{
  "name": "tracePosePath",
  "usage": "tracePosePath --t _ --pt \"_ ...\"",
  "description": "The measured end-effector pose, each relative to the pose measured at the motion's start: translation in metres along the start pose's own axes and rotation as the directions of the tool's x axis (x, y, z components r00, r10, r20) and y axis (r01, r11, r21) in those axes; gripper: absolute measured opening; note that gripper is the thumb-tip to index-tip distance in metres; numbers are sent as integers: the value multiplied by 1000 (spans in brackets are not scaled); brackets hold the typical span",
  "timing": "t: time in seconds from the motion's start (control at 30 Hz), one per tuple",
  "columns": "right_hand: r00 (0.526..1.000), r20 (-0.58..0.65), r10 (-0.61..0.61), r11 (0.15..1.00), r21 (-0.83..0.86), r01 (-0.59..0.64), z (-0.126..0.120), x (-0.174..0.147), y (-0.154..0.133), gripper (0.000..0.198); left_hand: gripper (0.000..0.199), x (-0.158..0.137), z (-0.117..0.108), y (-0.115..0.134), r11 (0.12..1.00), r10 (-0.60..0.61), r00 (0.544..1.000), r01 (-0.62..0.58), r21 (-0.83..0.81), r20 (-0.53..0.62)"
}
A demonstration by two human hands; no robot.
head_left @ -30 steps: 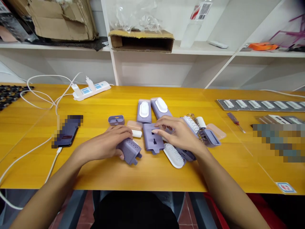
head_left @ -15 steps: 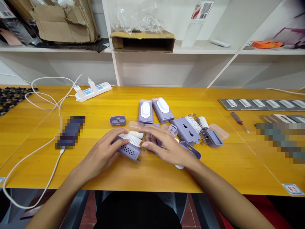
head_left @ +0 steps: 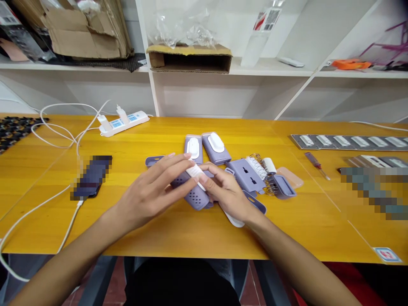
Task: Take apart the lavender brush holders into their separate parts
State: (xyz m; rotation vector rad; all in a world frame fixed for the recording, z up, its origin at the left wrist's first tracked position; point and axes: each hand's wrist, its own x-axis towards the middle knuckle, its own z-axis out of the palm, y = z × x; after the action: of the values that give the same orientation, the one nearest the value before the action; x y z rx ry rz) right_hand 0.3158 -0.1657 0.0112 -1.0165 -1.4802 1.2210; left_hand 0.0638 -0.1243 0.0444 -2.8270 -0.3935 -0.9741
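Just in front of me, both hands meet on a purple plastic casing (head_left: 196,199) dotted with small holes. A white ribbed piece (head_left: 195,171) lies along its top. My left hand (head_left: 154,182) reaches over from the left, fingers closed on the casing and the white piece. From the other side my right hand (head_left: 228,191) grips the casing, its thumb against the white piece; its underside is hidden. Beyond them lie two purple units with white oval tops, the left one (head_left: 193,148) and the right one (head_left: 216,148). A purple end cap (head_left: 154,160) is partly covered by my left hand.
To the right lie a slotted purple shell (head_left: 247,175), coil springs (head_left: 257,163), a white cylinder (head_left: 269,165), a purple cap (head_left: 284,187) and a pinkish clear cover (head_left: 289,177). A screwdriver (head_left: 317,165) lies farther right. At left are a cabled phone (head_left: 92,176) and power strip (head_left: 125,123).
The casing has moved right and been turned. My right hand has closed on it, and my left hand has shifted right, its fingers now over the white ribbed piece.
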Motion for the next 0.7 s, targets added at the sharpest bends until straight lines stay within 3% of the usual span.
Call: tracePosePath --t 0.13,0.3,0.37,0.43,0.5,0.57,0.7 --pt "989 33 144 903 405 -145 -3 7 10 43 65 8 7 -10 990 -128 982 118 -78 -136" --pt "987 67 149 803 574 -160 -2 11 16 37 79 17 21 -10 938 -343 891 310 -153 -298" --pt "993 34 110 829 548 -111 -1 12 19 34 82 15 29 -9 878 -461 845 391 -275 -271" --pt "999 -13 39 876 482 -28 -1 12 22 34 91 10 36 -8 782 -545 822 427 -454 -165" --pt "998 -50 -31 916 399 48 -2 13 23 38 89 6 40 -5 691 -535 844 419 -589 -28" --pt "994 -81 -71 951 294 92 -3 14 24 42 79 5 42 3 664 -479 876 398 -633 48" --pt "988 -103 -119 990 65 126 -7 14 21 50 79 11 45 23 694 -374 927 283 -662 4"
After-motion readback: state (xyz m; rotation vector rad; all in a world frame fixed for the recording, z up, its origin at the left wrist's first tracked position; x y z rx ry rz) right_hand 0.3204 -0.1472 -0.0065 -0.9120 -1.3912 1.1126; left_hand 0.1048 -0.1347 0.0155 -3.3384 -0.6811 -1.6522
